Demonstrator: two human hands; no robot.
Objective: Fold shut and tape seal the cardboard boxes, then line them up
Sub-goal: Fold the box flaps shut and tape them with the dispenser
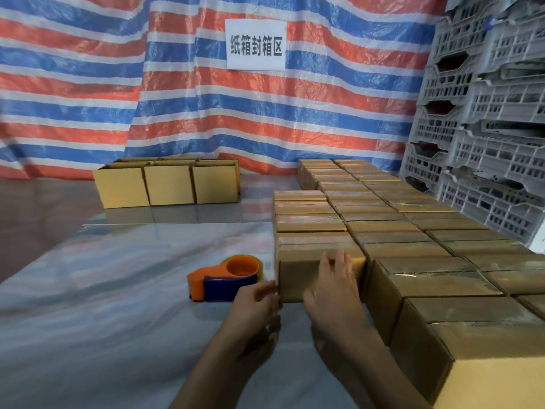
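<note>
Head view showed me both hands low in the centre of the frame, at the nearest cardboard box [295, 283] of the leftmost row. The right hand [336, 280] lay flat against that box's near face, fingers straight and slightly spread, their tips reaching the top edge; it gripped nothing. The left hand [259, 301] was at the box's lower left corner with its fingertips against the edge. It was smeared by blur, and I could not tell whether the fingers were curled round the corner or merely touching it.

The box stood closed with glossy tape over its top, touching the box behind it and just beside the next row to its right. The sealed boxes [413, 231] ran in tight rows from the lower right of the frame up to the centre right.

Just left of the hands, an orange and blue tape dispenser [227, 278] sat on the shiny grey table [103, 290], near the box but apart from it. A small group of boxes [169, 184] stood side by side left of centre, at the table's far edge. Behind everything hung a red, white and blue striped tarp [88, 84] bearing a white paper sign [256, 44]. Grey plastic crates [486, 113] were stacked along the right edge.
</note>
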